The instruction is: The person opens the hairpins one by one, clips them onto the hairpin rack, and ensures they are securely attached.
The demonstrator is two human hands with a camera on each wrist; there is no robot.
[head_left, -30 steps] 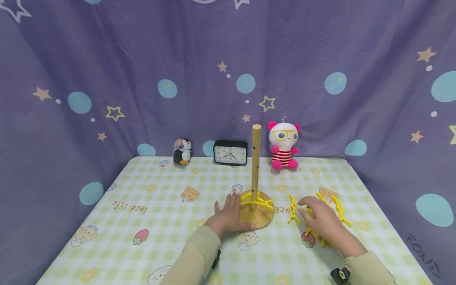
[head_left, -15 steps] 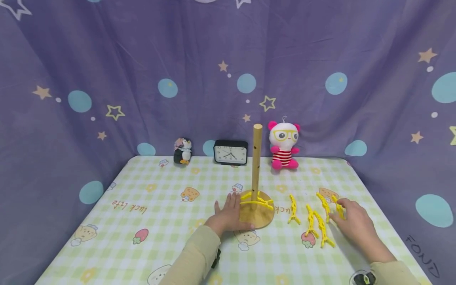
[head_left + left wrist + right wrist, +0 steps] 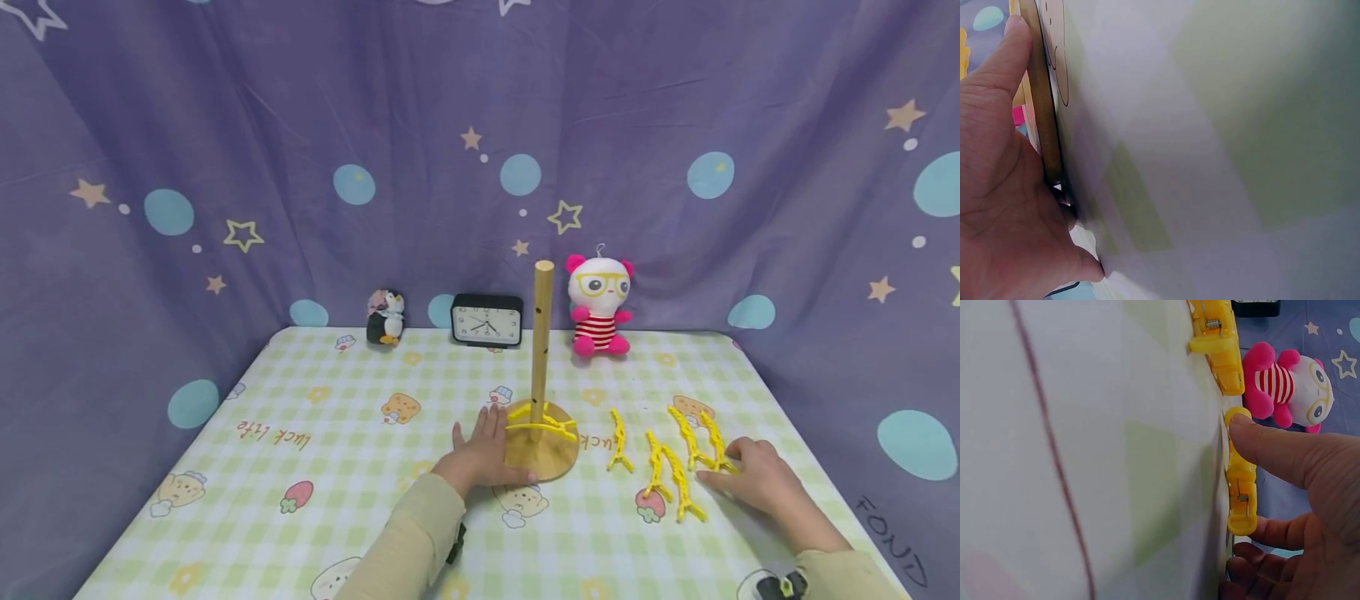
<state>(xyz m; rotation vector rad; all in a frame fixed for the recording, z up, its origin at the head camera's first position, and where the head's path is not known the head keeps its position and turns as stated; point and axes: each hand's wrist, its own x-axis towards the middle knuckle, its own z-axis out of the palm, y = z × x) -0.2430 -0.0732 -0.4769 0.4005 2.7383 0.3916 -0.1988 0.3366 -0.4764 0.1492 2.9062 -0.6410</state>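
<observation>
A wooden stand with an upright pole [image 3: 542, 333] and a round base [image 3: 543, 462] is on the cloth. Yellow plastic pieces [image 3: 551, 429] cross the foot of its pole. My left hand [image 3: 480, 458] rests at the base's left edge, fingers spread, thumb along the front. To the right, my right hand [image 3: 757, 475] is at the forked near end of the rightmost yellow spring clip [image 3: 714, 433]. In the right wrist view, thumb and index finger pinch the handle ends of this clip [image 3: 1242, 509], its coil spring showing. Part of the left hand's fingers is hidden in the left wrist view.
Several other yellow spring clips [image 3: 678, 487] lie left of the right hand, one [image 3: 618, 442] nearer the stand. At the back of the table are a penguin toy [image 3: 385, 318], a black clock [image 3: 486, 322] and a pink-and-white plush toy [image 3: 597, 308]. A purple curtain [image 3: 420, 108] hangs behind.
My right hand has moved right from over the middle clips, then toward me along the rightmost clip to its forked end. The left hand and stand stay in place.
</observation>
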